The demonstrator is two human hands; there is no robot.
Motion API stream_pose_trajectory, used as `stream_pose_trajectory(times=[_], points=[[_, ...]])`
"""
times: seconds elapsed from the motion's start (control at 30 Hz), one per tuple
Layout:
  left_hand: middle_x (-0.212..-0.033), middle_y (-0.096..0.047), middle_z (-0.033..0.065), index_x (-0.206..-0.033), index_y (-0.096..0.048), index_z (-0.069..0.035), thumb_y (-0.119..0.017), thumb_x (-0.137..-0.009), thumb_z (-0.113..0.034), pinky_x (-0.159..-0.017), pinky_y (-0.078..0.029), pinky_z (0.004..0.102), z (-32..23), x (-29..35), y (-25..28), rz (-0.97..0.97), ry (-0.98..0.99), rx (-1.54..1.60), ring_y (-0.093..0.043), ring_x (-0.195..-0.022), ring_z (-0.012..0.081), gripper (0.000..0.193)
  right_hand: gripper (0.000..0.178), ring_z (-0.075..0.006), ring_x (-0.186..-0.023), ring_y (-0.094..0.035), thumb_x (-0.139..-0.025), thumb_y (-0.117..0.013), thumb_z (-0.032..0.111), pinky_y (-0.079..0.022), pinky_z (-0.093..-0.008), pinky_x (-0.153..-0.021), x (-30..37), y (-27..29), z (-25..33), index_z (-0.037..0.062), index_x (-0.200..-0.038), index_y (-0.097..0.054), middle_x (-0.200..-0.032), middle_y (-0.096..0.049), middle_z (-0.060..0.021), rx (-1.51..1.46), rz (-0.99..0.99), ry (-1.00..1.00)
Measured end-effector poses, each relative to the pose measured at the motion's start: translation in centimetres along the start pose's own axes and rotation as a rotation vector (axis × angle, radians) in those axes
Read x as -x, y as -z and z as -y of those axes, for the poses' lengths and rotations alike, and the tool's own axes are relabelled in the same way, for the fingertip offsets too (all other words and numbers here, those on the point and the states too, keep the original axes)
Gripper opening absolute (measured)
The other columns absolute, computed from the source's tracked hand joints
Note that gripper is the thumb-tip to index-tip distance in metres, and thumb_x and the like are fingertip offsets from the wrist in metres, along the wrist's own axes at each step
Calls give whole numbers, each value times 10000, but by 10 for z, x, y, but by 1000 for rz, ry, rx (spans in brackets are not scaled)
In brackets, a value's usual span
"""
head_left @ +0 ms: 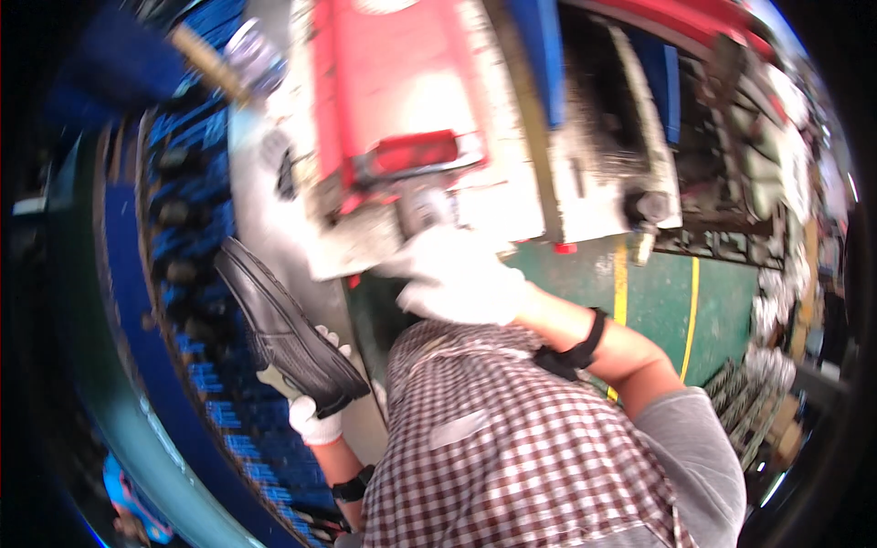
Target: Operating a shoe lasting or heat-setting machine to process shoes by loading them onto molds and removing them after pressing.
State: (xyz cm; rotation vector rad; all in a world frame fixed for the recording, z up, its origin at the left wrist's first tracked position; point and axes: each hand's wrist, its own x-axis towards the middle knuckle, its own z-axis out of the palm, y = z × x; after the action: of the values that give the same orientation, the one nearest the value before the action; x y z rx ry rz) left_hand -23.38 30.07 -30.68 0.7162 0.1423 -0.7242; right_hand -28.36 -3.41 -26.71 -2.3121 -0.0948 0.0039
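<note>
A black shoe (285, 321) with a ridged sole edge is held at the left, its toe pointing up and away. My left hand (313, 418), in a white glove, is closed around the heel half; fingertips show along the shoe's far side. In front of the red machine (402, 78) is my right hand (466, 279), also white-gloved and blurred by motion. It reaches to a greyish round part (429, 208) below the machine's front edge. Whether the fingers grip that part cannot be made out.
Left of me runs a rack (187, 219) with blue bars and dark pieces, edged by a blue rail (151, 274). A clear bottle (256, 55) stands at the far left. Another pale bench (607, 196) is on the right, above green floor (658, 301) with yellow lines.
</note>
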Motion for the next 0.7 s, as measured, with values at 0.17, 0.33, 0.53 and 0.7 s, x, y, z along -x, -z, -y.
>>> stream_pose_trajectory(times=[0.17, 0.33, 0.53, 0.7], points=[[-1624, -386, 205, -1632, -242, 4, -792, -802, -310, -1258, -337, 503, 28, -55, -135, 236, 103, -262, -416, -1492, 378, 1044, 1068, -335, -1560, -318, -807, -739, 139, -241, -374, -1275, 38, 38, 41, 8, -1675, -130, -1697, -263, -258, -640, -139, -97], [-1725, -160, 241, -1671, -44, 13, -628, -1008, -439, -1289, -150, 443, 68, -113, -254, 526, -143, -861, -169, -1608, 317, 993, 925, -262, -1502, -400, -843, -738, 245, -297, -373, -1243, 98, 127, -21, 20, -1634, -315, -1656, -379, -187, -1150, -656, -319], [-1697, -251, 258, -1669, -165, -23, -663, -1008, -326, -1289, -182, 457, 75, -157, -361, 565, -298, -871, -223, -1599, 342, 881, 700, -413, -1372, -533, -738, -803, 383, -450, -434, -1153, 127, 227, -164, 234, -1410, -674, -1483, -529, -287, 317, -900, -601], [-1669, -323, 248, -1642, -259, -3, -656, -1001, -214, -1273, -245, 434, 89, -185, -440, 600, -414, -907, -292, -1576, 329, 783, 688, -418, -1214, -629, -757, -790, 424, -523, -468, -1046, 122, 266, -237, 316, -1423, -656, -1343, -600, -296, 572, -732, -867]])
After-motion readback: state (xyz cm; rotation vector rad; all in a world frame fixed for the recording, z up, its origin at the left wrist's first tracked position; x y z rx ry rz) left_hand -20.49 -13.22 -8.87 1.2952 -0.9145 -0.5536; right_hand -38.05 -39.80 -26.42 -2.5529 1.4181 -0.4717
